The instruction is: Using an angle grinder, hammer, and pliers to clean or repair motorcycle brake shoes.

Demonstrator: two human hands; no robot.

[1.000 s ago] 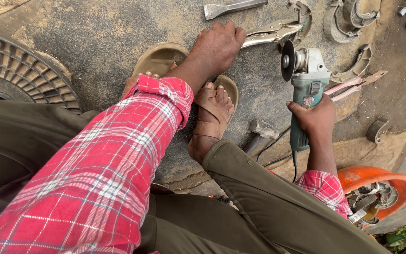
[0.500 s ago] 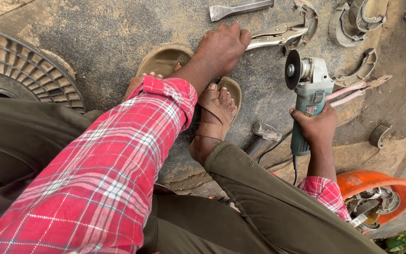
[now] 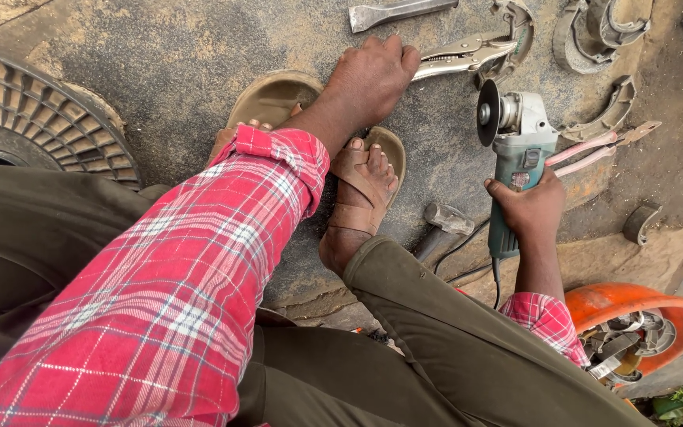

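The right hand point(image 3: 533, 207) now carries the green angle grinder point(image 3: 515, 162) higher toward twelve o'clock, its disc nearer the locking pliers point(image 3: 462, 55) than a second ago. The left hand point(image 3: 373, 79) presses flat at twelve o'clock, its fingertips now closer to the pliers' handles, just beside them.
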